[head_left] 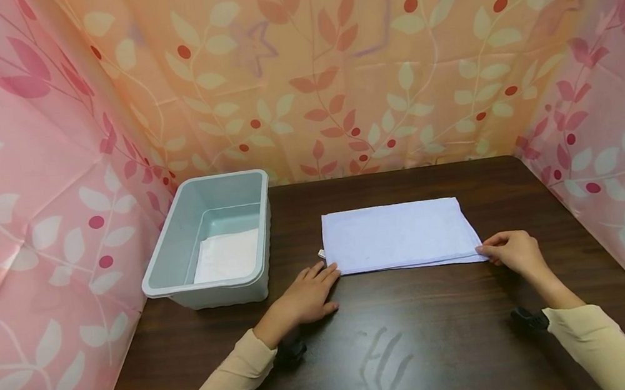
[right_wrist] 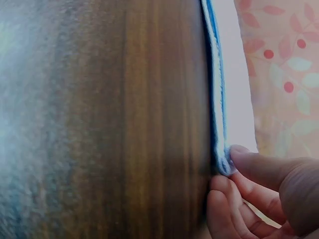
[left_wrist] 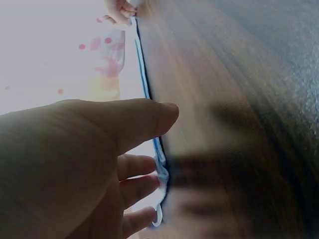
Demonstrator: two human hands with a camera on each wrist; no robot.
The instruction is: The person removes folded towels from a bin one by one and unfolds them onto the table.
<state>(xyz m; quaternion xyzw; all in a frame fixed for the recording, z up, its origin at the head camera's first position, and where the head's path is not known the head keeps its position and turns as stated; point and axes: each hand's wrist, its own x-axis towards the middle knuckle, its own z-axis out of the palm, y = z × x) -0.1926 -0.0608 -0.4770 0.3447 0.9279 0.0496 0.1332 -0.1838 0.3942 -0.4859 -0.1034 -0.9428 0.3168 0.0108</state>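
A pale lavender-white towel (head_left: 398, 235) lies folded into a rectangle on the dark wooden table, with a small white tag (head_left: 321, 254) sticking out at its left side. My right hand (head_left: 516, 252) pinches the near right corner between thumb and fingers; the right wrist view shows the folded layers of the towel's edge (right_wrist: 219, 99) there. At the near left corner, my left hand (head_left: 309, 296) rests with its fingertips touching the towel. Its thumb (left_wrist: 144, 117) stands apart from the fingers, stretched over the table side in the left wrist view.
Left of the towel stands a grey-blue plastic bin (head_left: 269, 243) with a folded white cloth (head_left: 228, 256) inside. Wet-looking streaks (head_left: 385, 364) mark the table's near part. Leaf-patterned curtains (head_left: 335, 73) enclose the table at the back and both sides.
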